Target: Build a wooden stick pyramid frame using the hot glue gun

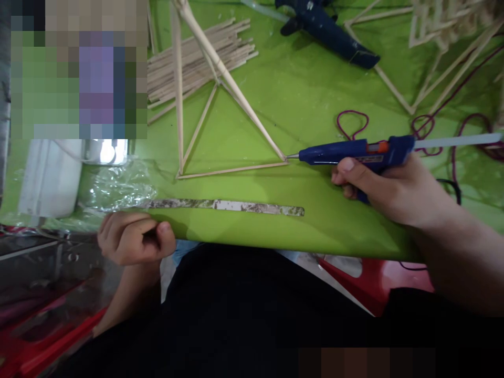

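Note:
My right hand (388, 189) is wrapped round the handle of a blue hot glue gun (334, 152), with a white glue stick (459, 140) poking out of its back. The gun's metal nozzle meets the right corner of a wooden stick frame (232, 169), a triangular shape of thin sticks standing on the table. Curled into a loose fist at the table's front edge, my left hand (136, 239) shows nothing in it. Just beyond it lies a flat, stained strip (230, 205).
Behind the frame lies a pile of thin wooden sticks (205, 58). A second dark blue glue gun (331, 34) rests farther back. More joined sticks (437, 79) and purple cord (352, 113) are at right. Clear plastic wrap (118, 184) and a white container (51, 178) sit left.

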The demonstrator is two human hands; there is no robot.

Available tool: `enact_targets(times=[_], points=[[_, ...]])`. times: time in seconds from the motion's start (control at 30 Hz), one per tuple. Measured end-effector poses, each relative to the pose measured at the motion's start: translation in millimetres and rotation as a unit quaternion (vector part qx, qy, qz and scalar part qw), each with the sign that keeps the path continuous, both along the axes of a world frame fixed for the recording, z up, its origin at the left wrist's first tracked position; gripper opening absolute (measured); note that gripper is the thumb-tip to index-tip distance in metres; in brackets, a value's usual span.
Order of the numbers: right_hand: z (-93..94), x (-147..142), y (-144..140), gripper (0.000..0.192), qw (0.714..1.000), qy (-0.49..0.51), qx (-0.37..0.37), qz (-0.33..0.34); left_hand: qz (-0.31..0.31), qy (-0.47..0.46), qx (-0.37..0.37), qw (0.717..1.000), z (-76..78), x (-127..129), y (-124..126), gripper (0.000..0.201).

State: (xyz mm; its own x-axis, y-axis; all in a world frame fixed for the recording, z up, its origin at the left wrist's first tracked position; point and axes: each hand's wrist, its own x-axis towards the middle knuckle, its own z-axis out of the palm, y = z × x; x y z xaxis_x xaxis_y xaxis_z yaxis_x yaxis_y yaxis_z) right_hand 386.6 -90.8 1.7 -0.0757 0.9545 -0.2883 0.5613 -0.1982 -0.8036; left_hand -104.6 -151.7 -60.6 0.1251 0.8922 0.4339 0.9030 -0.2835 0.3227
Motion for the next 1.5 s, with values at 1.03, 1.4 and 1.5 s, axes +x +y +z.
enact_targets(times=[1.03,1.4,1.5], points=[[3.7,-44,1,0.059,0.892,0.228,0.358,-0.157,-0.036,0.141,-0.002,0.989,60.5,30,-20,0.033],[18.1,-171,-3,0.04,0.896,0.146,0.38,0.178,-0.157,0.142,-0.089,0.973,86.7,18,3,0.06],[3.3,-185,2,0.039,0.922,0.13,0.323,0.167,-0.136,0.111,-0.064,0.982,57.7,31,10,0.058]])
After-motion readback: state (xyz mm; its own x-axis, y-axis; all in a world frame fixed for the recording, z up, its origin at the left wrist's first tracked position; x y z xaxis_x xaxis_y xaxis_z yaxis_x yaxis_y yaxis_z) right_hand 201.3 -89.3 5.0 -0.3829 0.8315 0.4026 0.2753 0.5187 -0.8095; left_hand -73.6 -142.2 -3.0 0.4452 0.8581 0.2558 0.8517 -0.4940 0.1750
